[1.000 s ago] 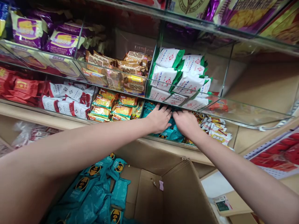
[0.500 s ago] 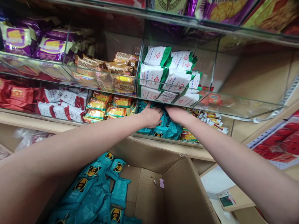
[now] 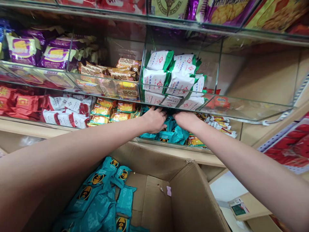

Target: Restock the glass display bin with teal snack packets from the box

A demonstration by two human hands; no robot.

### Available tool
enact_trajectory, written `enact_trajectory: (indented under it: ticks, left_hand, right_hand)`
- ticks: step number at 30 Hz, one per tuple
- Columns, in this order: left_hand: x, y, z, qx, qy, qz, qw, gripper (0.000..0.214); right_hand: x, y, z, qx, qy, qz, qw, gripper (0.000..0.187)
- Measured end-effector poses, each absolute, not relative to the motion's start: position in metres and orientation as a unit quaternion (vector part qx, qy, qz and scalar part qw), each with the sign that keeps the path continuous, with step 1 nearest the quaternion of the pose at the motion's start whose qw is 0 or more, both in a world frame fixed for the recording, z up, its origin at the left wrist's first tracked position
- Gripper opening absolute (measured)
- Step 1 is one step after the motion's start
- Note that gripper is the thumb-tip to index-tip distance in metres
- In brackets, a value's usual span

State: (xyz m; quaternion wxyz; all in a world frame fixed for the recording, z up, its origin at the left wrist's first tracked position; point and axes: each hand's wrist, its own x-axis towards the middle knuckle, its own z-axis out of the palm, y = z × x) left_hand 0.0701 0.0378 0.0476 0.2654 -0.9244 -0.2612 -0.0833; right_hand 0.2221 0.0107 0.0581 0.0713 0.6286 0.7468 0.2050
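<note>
Left hand (image 3: 154,120) is resting on the teal packets (image 3: 166,136), fingers loosely spread, doesn't look clamped on anything; right hand (image 3: 185,120) is just beside it, fingertips lost in the dark under the glass shelf (image 3: 251,109), so no clue whether it's gripping a packet or only pressing; loose teal packets (image 3: 94,196) lie below the left hand, in the cardboard box (image 3: 195,190).

Tight spot imo; that shelf is right above both hands, so a careless lift of the knuckles could bump it and jolt the white-and-green packets (image 3: 169,80) stacked overhead; shoving too hard could crumple the teal wrappers or crush what's inside; overfilling past the front lip (image 3: 173,145) below the hands might send one sliding down into the box; and the white-wrapped snacks (image 3: 220,125) right of the right hand could get swept if that wrist swings outward
</note>
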Motion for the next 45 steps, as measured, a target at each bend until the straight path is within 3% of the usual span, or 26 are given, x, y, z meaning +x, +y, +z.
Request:
enact_trajectory:
  ticks: [8, 14, 22, 26, 32, 40, 45]
  left_hand:
    - [0.048, -0.006, 0.04, -0.937, -0.256, -0.067, 0.23, 0.042]
    - [0.015, -0.069, 0.007, -0.961, -0.215, 0.004, 0.171, 0.059]
    - [0.013, -0.025, -0.002, -0.92, -0.328, -0.09, 0.197, 0.064]
    - [0.01, -0.015, -0.004, -0.929, -0.31, -0.088, 0.182, 0.061]
    - [0.014, -0.012, 0.008, -0.933, -0.301, -0.116, 0.163, 0.055]
    - [0.036, 0.004, 0.009, -0.956, -0.227, -0.119, 0.141, 0.052]
    - [0.051, 0.011, 0.007, -0.958, -0.215, -0.12, 0.149, 0.048]
  right_hand:
    - [0.229, -0.009, 0.044, 0.612, 0.757, 0.227, 0.027, 0.034]
    - [0.224, -0.027, 0.011, 0.592, 0.774, 0.212, -0.07, 0.046]
    - [0.208, -0.028, 0.0, 0.569, 0.793, 0.204, -0.081, 0.046]
    - [0.209, -0.043, -0.009, 0.558, 0.79, 0.242, -0.073, 0.042]
    - [0.222, -0.065, -0.032, 0.602, 0.732, 0.288, -0.134, 0.039]
    - [0.22, -0.063, -0.022, 0.646, 0.701, 0.277, -0.119, 0.041]
    - [0.206, -0.054, -0.018, 0.661, 0.692, 0.256, -0.14, 0.031]
